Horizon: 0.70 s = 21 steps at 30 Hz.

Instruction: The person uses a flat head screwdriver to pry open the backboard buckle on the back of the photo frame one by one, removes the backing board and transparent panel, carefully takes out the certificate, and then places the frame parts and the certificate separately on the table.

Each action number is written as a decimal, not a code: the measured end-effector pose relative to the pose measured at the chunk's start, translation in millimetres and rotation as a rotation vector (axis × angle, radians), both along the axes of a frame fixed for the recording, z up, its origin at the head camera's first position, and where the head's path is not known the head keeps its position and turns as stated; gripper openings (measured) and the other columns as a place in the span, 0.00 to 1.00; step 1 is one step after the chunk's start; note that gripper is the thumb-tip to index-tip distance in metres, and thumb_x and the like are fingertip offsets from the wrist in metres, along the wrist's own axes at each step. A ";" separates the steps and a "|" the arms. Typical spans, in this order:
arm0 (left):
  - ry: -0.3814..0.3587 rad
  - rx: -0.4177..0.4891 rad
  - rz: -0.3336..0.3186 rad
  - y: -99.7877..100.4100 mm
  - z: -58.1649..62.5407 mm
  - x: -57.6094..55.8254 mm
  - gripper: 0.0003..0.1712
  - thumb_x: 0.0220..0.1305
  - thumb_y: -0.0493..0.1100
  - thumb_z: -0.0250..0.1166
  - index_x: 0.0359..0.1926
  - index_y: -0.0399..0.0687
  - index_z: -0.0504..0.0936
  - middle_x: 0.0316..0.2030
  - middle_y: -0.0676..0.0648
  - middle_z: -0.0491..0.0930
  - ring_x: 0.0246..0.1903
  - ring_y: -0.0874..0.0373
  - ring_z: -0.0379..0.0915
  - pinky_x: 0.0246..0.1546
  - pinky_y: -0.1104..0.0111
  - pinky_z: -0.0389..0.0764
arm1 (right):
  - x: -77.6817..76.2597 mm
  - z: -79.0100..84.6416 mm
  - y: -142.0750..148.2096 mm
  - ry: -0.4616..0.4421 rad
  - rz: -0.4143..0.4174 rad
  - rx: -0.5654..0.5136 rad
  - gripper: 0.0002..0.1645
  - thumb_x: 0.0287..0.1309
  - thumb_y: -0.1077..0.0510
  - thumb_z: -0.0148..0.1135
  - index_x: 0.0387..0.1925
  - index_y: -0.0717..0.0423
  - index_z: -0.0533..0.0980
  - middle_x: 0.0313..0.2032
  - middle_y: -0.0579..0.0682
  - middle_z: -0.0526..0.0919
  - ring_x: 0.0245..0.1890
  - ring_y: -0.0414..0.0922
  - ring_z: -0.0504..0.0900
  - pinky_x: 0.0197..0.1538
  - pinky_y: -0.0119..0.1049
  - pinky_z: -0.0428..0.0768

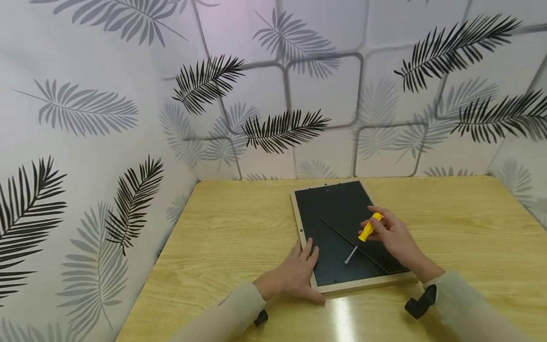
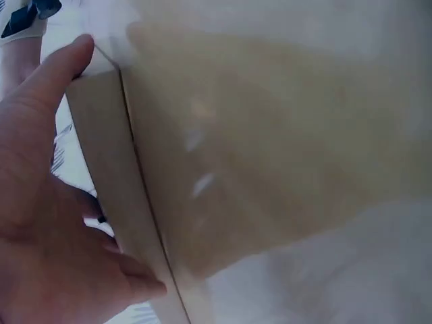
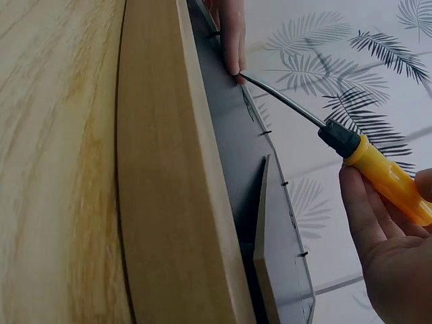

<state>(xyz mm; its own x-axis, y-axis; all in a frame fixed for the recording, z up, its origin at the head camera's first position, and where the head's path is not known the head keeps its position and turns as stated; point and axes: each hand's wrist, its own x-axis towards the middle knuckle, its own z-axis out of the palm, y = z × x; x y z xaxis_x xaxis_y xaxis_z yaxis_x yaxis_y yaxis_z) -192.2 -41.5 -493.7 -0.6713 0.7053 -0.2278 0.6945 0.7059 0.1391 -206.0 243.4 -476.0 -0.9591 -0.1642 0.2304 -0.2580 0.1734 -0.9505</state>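
A picture frame (image 1: 296, 209) with a pale wood rim lies on the table, its dark backing board (image 1: 333, 204) facing up. My left hand (image 1: 297, 273) rests on the frame's near-left corner with its fingers spread over the rim and board. Above the board, my right hand (image 1: 395, 237) holds a screwdriver (image 1: 370, 229) by its yellow handle, the metal shaft slanting down to the left. In the right wrist view, a thin flap (image 3: 270, 223) stands up at an angle from the board. Small dark tabs (image 3: 284, 183) line the frame's inner edge.
The wood-grain table (image 1: 231, 228) extends around the frame on every side. Behind it and to the left stand walls (image 1: 316, 90) with a feather pattern. Glare shows on the tabletop near the front.
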 end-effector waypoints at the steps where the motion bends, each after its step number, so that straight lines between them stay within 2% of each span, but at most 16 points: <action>1: -0.009 -0.004 -0.010 -0.1 0.8 -2.0 0.67 0.47 0.78 0.58 0.74 0.42 0.42 0.73 0.36 0.33 0.69 0.35 0.29 0.68 0.55 0.44 | -0.3 -0.5 -1.3 -0.012 0.008 -0.006 0.27 0.72 0.59 0.46 0.66 0.68 0.57 0.45 0.74 0.74 0.37 0.40 0.85 0.38 0.35 0.81; 4: -0.036 -0.023 -0.061 -0.3 4.2 -13.2 0.66 0.49 0.77 0.59 0.75 0.44 0.42 0.73 0.38 0.33 0.70 0.36 0.28 0.68 0.56 0.45 | -1.3 -1.9 -4.1 -0.048 0.022 -0.019 0.28 0.72 0.58 0.45 0.66 0.69 0.57 0.46 0.74 0.74 0.38 0.41 0.84 0.39 0.35 0.81; 8: -0.093 -0.016 -0.112 -0.2 10.0 -36.4 0.61 0.51 0.71 0.64 0.75 0.49 0.44 0.74 0.43 0.33 0.70 0.39 0.28 0.68 0.57 0.47 | -3.2 -2.9 -6.0 -0.101 0.024 -0.015 0.29 0.72 0.57 0.45 0.66 0.71 0.55 0.47 0.73 0.74 0.41 0.42 0.84 0.41 0.36 0.81; 11: -0.158 0.026 -0.108 0.5 14.2 -53.6 0.57 0.52 0.63 0.69 0.75 0.53 0.48 0.74 0.43 0.33 0.71 0.43 0.29 0.67 0.58 0.48 | -6.3 -2.8 -7.4 -0.138 0.005 -0.003 0.29 0.72 0.57 0.45 0.66 0.71 0.54 0.49 0.72 0.73 0.43 0.43 0.83 0.43 0.36 0.80; 13: -0.217 0.059 -0.092 1.7 15.9 -60.6 0.55 0.53 0.58 0.70 0.74 0.54 0.49 0.74 0.43 0.31 0.71 0.44 0.28 0.67 0.59 0.48 | -8.5 -2.6 -8.4 -0.155 -0.014 0.001 0.29 0.72 0.57 0.46 0.66 0.71 0.54 0.50 0.73 0.73 0.44 0.45 0.83 0.43 0.37 0.80; 16: -0.259 0.087 -0.063 4.9 17.0 -60.9 0.52 0.55 0.53 0.71 0.74 0.54 0.51 0.73 0.41 0.30 0.71 0.45 0.29 0.67 0.60 0.48 | -12.3 -3.6 -8.1 -0.179 -0.050 0.017 0.29 0.72 0.58 0.46 0.65 0.71 0.55 0.51 0.72 0.73 0.43 0.47 0.83 0.43 0.38 0.80; 18: -0.272 0.105 -0.031 7.4 16.0 -57.6 0.51 0.55 0.55 0.70 0.74 0.56 0.52 0.73 0.41 0.28 0.71 0.46 0.29 0.67 0.61 0.49 | -13.9 -4.3 -7.5 -0.191 -0.061 0.029 0.28 0.71 0.58 0.47 0.65 0.72 0.56 0.51 0.73 0.74 0.42 0.47 0.83 0.42 0.38 0.80; 21: -0.248 0.123 0.014 10.9 12.7 -54.4 0.51 0.53 0.60 0.69 0.73 0.59 0.54 0.73 0.41 0.28 0.71 0.48 0.34 0.66 0.62 0.53 | -15.0 -4.6 -7.4 -0.205 -0.053 0.036 0.28 0.71 0.57 0.47 0.64 0.72 0.57 0.51 0.74 0.73 0.41 0.48 0.83 0.42 0.37 0.81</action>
<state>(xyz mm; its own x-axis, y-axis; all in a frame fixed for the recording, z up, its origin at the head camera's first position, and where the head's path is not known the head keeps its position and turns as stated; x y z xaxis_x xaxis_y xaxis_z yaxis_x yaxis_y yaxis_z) -246.6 -30.6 -481.0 -0.6154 0.7290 -0.2998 0.6189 0.6824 0.3890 -221.0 235.9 -480.5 -0.9929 -0.1164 0.0242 -0.0491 0.2161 -0.9751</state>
